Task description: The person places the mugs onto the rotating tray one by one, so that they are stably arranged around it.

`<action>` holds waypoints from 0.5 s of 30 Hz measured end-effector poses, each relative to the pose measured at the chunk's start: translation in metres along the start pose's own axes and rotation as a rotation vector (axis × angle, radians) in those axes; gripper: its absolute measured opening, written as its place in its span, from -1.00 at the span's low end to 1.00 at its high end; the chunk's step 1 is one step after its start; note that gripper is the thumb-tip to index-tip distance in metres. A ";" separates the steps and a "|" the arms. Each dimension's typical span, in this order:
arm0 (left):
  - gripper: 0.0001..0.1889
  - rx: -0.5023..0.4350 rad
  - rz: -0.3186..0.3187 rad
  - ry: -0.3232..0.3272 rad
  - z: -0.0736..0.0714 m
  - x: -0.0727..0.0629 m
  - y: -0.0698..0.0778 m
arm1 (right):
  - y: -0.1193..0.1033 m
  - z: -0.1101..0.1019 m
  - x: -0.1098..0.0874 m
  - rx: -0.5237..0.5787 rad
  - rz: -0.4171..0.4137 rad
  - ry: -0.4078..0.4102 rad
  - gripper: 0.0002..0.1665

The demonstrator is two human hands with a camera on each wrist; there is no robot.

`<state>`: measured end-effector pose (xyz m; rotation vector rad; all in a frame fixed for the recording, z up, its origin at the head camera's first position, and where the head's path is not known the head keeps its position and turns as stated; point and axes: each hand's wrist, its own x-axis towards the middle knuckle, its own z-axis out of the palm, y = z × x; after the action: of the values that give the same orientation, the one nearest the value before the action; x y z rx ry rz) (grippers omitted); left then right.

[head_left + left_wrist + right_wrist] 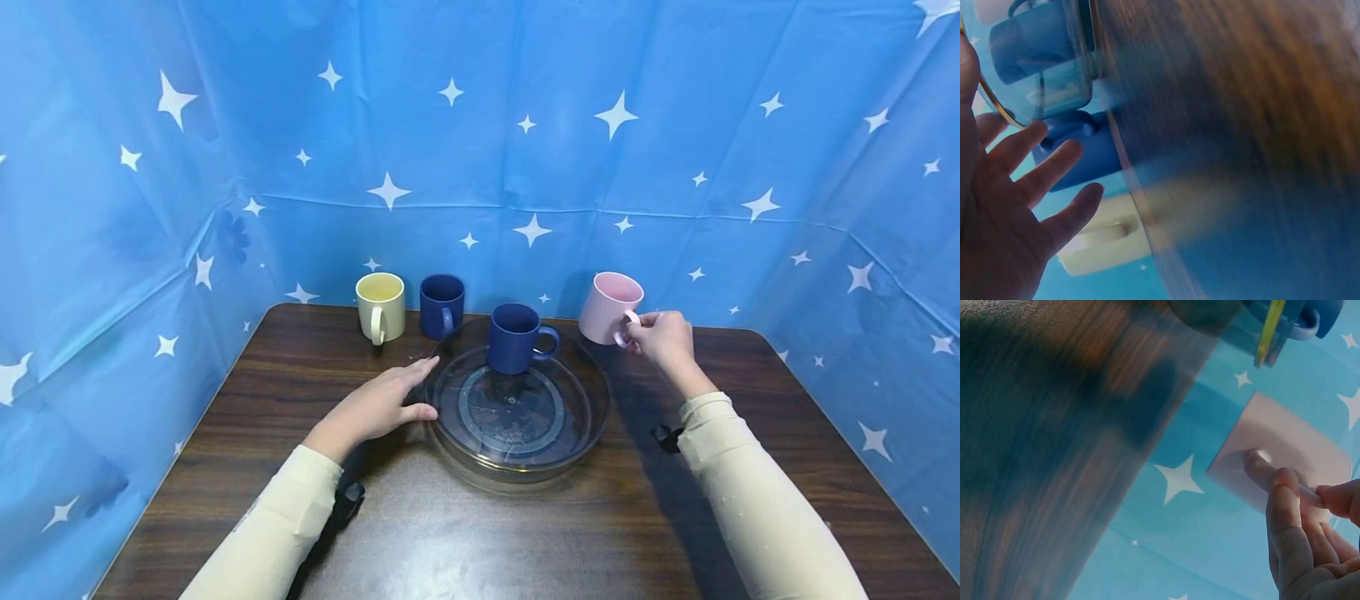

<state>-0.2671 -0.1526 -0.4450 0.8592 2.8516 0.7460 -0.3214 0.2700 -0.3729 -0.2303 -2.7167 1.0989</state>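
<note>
My right hand [663,337] pinches the handle of a pink mug [606,310], which leans slightly at the back right. In the right wrist view the pink mug [1272,434] shows against the curtain, apart from the table edge. A dark blue mug [510,340] stands toward the back of a round clear glass turntable [573,437], its handle pointing right. Fingers spread, my left hand [382,400] is at the turntable's left rim. The left wrist view shows the same hand [1016,194] with straight fingers and nothing gripped.
Behind my left hand, a pale yellow mug [382,308] and a second dark blue mug [441,304] stand side by side near the back edge. The dark wooden table [450,550] is enclosed by a blue curtain [480,125] with white stars.
</note>
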 end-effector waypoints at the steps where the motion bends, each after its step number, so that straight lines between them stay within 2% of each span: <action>1: -0.14 -0.002 -0.001 0.000 0.000 0.000 0.000 | -0.001 -0.001 0.000 0.003 -0.001 0.001 -0.71; 15: -0.13 -0.006 0.000 0.003 0.002 0.001 -0.003 | -0.008 -0.008 -0.005 0.054 -0.045 -0.006 -0.69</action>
<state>-0.2691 -0.1535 -0.4483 0.8578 2.8500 0.7565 -0.3148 0.2681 -0.3624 -0.1565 -2.6795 1.1601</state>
